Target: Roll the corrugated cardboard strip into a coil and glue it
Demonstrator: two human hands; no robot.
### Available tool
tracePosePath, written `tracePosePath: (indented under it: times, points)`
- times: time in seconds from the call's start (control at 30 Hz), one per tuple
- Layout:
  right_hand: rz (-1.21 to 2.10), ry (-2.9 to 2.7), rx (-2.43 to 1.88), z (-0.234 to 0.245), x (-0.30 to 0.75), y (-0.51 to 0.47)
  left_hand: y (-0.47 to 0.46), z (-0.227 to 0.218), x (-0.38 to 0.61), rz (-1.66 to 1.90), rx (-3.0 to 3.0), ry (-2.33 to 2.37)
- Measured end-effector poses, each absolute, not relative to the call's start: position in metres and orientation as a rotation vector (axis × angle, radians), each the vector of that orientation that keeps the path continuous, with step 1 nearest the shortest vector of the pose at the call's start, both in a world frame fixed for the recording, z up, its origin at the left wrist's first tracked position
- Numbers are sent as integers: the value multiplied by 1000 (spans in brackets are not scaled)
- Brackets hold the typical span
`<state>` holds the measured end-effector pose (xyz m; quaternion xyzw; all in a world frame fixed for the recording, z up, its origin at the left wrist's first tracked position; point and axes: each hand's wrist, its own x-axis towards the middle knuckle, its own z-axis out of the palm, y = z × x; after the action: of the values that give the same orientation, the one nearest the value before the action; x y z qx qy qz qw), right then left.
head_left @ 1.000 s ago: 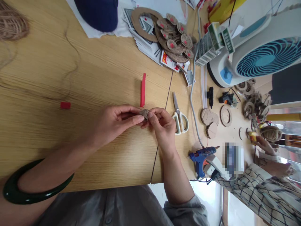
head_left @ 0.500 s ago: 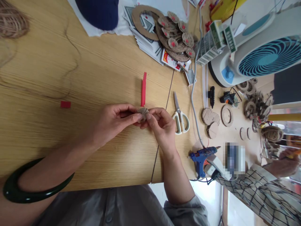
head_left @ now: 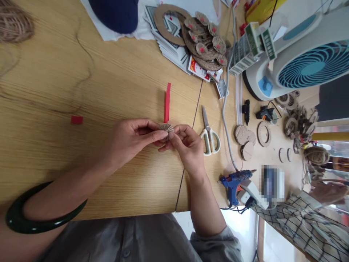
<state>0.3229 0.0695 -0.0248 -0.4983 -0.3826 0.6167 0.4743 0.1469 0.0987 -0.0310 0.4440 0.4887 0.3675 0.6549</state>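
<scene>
Between my two hands is a small pleated brown paper rosette point(head_left: 166, 127), its fan-like folds facing up. My left hand point(head_left: 136, 138) pinches its left side between thumb and fingers. From the right, my right hand point(head_left: 188, 143) pinches its lower edge, the thumb tips almost meeting. Fingers cover the rosette's lower part. Just beyond it a red paper strip point(head_left: 167, 103) lies on the table, and a small red paper piece point(head_left: 76, 119) rests farther left. Scissors point(head_left: 208, 133) with pale handles lie right of my right hand.
A blue glue gun point(head_left: 234, 183) and a grey cable point(head_left: 224, 109) lie to the right. Finished rosettes with red centres point(head_left: 202, 48) sit on a twine-wrapped piece at the back. A fan point(head_left: 308, 69) stands back right. Twine point(head_left: 15, 23) lies far left. A co-worker's checked sleeve point(head_left: 297, 218) shows at right.
My fingers have shifted slightly around the rosette, and more of its pleated top shows. The co-worker's hand at the right has moved.
</scene>
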Motion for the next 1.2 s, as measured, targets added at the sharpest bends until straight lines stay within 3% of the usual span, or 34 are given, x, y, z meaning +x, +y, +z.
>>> tracePosePath:
  times: [0.73, 1.2]
  points:
    - [1533, -962, -1203, -30, 324, 69, 100, -16, 147, 785, 820, 978]
    - [1521, -1009, -1237, -27, 323, 68, 100, -31, 141, 771, 1056, 1074]
